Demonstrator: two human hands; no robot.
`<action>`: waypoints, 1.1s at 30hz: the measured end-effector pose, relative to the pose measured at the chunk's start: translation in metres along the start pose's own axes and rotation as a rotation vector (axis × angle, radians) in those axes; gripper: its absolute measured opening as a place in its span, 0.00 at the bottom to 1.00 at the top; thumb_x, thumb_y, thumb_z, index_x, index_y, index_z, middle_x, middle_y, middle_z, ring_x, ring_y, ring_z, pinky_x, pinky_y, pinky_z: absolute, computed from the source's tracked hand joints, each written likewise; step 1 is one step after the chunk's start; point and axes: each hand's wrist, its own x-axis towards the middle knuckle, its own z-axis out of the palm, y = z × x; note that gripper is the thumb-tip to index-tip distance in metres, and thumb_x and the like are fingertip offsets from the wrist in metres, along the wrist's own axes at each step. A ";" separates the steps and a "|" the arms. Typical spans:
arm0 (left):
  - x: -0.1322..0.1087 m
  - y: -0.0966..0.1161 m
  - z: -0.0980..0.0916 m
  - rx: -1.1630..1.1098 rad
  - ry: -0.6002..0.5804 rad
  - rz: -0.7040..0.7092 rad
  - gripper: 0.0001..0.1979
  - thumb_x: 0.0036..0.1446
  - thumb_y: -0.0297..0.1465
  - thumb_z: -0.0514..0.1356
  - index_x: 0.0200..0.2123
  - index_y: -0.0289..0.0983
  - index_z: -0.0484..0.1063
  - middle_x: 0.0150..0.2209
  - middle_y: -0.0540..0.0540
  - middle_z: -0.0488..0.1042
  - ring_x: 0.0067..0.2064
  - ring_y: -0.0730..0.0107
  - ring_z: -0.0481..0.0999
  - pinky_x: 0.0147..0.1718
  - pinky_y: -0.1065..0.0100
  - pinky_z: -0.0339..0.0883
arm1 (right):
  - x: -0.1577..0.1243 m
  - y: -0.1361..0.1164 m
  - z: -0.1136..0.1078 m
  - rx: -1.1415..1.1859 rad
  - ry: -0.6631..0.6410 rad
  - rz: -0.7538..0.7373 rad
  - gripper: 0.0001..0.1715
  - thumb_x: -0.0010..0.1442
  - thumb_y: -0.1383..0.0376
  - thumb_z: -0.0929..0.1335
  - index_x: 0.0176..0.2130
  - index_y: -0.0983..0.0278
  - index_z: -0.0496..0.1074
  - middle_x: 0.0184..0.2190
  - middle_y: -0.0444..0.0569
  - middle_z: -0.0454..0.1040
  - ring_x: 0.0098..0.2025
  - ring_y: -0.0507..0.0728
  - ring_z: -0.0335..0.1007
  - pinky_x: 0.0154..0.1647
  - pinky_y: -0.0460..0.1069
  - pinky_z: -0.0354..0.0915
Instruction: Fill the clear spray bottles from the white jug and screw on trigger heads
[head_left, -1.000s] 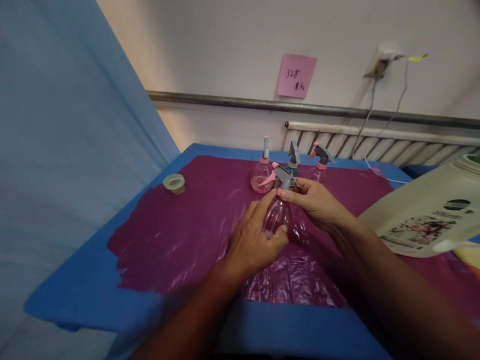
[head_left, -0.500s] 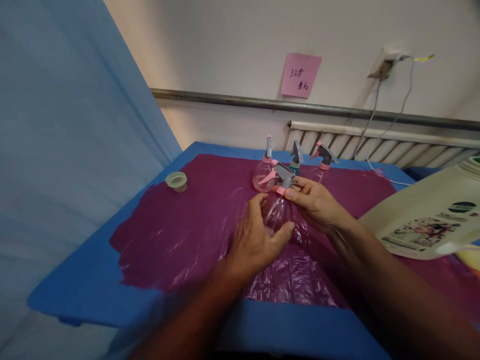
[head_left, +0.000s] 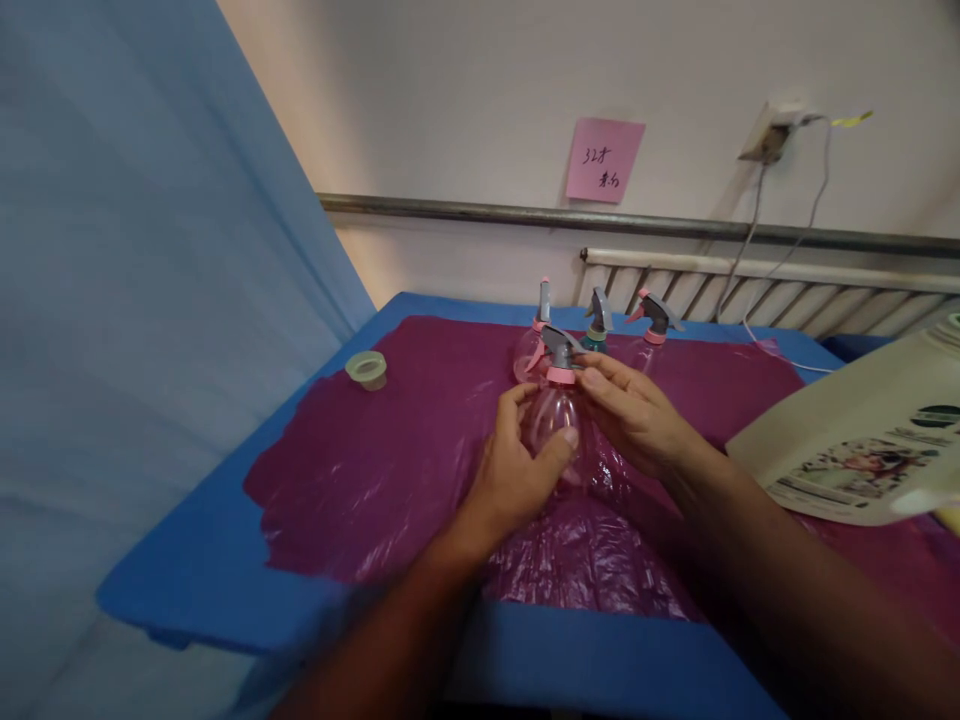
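A clear spray bottle (head_left: 556,415) with a pink collar and a grey and pink trigger head (head_left: 559,347) stands nearly upright over the purple plastic sheet. My left hand (head_left: 517,475) is wrapped around its round body, thumb across the front. At the collar, my right hand (head_left: 634,405) closes thumb and fingers from the right side; the far fingertips are partly hidden behind the head. Just behind stand a pink-collared spray bottle (head_left: 526,362), a teal spray bottle (head_left: 595,340) and another with a pink collar (head_left: 652,335).
The purple sheet (head_left: 375,460) covers much of the blue table (head_left: 187,560). At left sits a small translucent cup (head_left: 367,370). A large pale jug (head_left: 862,440) leans in from the right. Behind are a radiator (head_left: 787,285), a pipe (head_left: 465,212) and a hanging cable (head_left: 742,245).
The bottle's trigger head has turned and now sits more upright. My left hand's fingers have drawn closer around the body. The whole view has shifted slightly.
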 end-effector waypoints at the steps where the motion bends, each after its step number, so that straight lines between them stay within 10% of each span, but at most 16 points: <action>1: 0.003 0.000 -0.002 -0.095 -0.021 -0.012 0.30 0.65 0.45 0.70 0.65 0.42 0.69 0.60 0.38 0.81 0.59 0.49 0.83 0.61 0.47 0.75 | 0.000 0.000 -0.001 0.010 -0.002 0.011 0.30 0.62 0.44 0.83 0.57 0.54 0.83 0.55 0.51 0.87 0.59 0.62 0.83 0.68 0.60 0.74; 11: 0.012 -0.010 -0.007 -0.335 -0.075 0.012 0.27 0.64 0.42 0.70 0.63 0.42 0.73 0.61 0.39 0.82 0.61 0.50 0.83 0.63 0.49 0.74 | -0.002 -0.013 -0.005 -0.124 0.094 -0.108 0.29 0.65 0.40 0.80 0.57 0.53 0.83 0.53 0.51 0.86 0.54 0.61 0.82 0.57 0.57 0.76; 18: 0.010 -0.018 -0.004 0.239 0.152 0.301 0.29 0.59 0.28 0.69 0.64 0.44 0.71 0.65 0.41 0.79 0.68 0.49 0.77 0.72 0.43 0.67 | 0.002 -0.034 0.005 -0.470 0.107 -0.186 0.27 0.63 0.43 0.81 0.51 0.58 0.84 0.42 0.50 0.86 0.41 0.57 0.79 0.44 0.54 0.73; 25: 0.005 -0.014 -0.007 0.329 0.489 0.493 0.29 0.63 0.26 0.67 0.66 0.42 0.67 0.69 0.35 0.73 0.73 0.46 0.71 0.75 0.40 0.63 | 0.056 -0.041 0.040 -0.840 0.068 -0.264 0.13 0.65 0.54 0.77 0.40 0.61 0.84 0.34 0.49 0.84 0.33 0.56 0.73 0.36 0.53 0.66; 33: -0.003 -0.030 -0.001 0.586 0.047 0.522 0.06 0.66 0.26 0.62 0.43 0.39 0.79 0.41 0.41 0.81 0.46 0.53 0.82 0.48 0.54 0.77 | 0.145 -0.015 0.101 -1.240 0.100 -0.173 0.15 0.70 0.62 0.71 0.36 0.65 0.86 0.32 0.53 0.86 0.32 0.57 0.78 0.39 0.51 0.68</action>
